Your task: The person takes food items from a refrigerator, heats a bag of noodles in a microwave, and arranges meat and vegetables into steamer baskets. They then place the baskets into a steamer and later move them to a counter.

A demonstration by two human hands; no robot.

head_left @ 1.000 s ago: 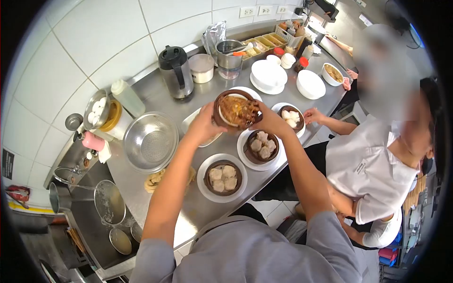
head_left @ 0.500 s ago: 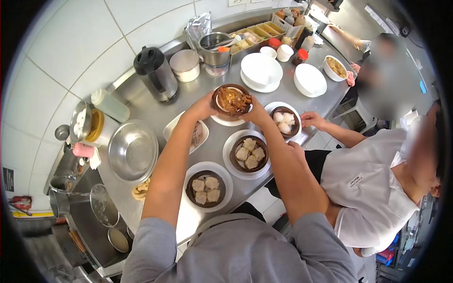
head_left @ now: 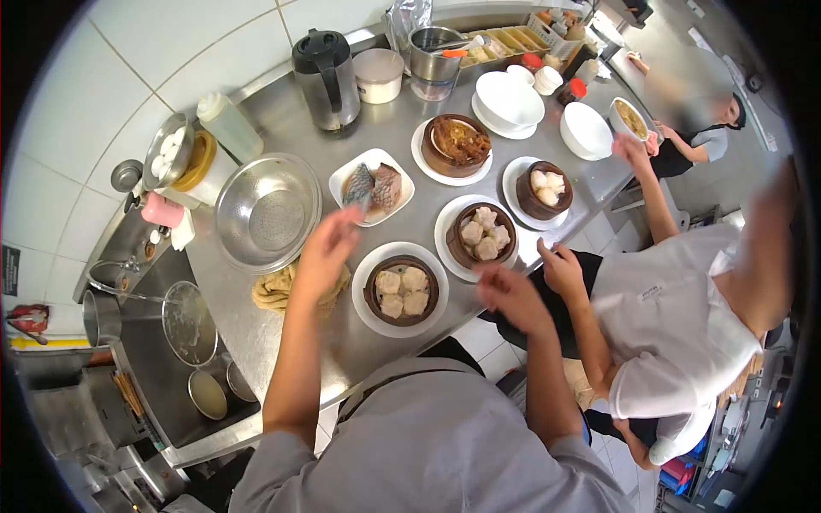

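Observation:
My left hand (head_left: 328, 255), blurred, holds nothing and hovers with its fingers apart near the square white dish of fish (head_left: 374, 186). Blurred too, my right hand (head_left: 515, 297) is beside the steamer of dumplings (head_left: 484, 232) on a white plate; its fingers are smeared by motion. Between my forearms sits another steamer of dumplings (head_left: 402, 291) on its plate. A steamer with brown saucy food (head_left: 459, 144) rests on a plate farther back. To its right is a steamer of pale dumplings (head_left: 545, 189), tilted on a plate.
A co-worker (head_left: 663, 316) stands at the right, hands near the counter edge. A metal colander (head_left: 268, 214), yellow cloth (head_left: 278, 289) and sink (head_left: 171, 376) are at the left. Behind are a dark jug (head_left: 327, 81), white bowls (head_left: 510, 100) and a sauce bowl (head_left: 630, 118).
Both my hands have let go of the steamer with brown food and drawn back toward me. The co-worker's hand has left the plate of pale dumplings and reaches toward the sauce bowl.

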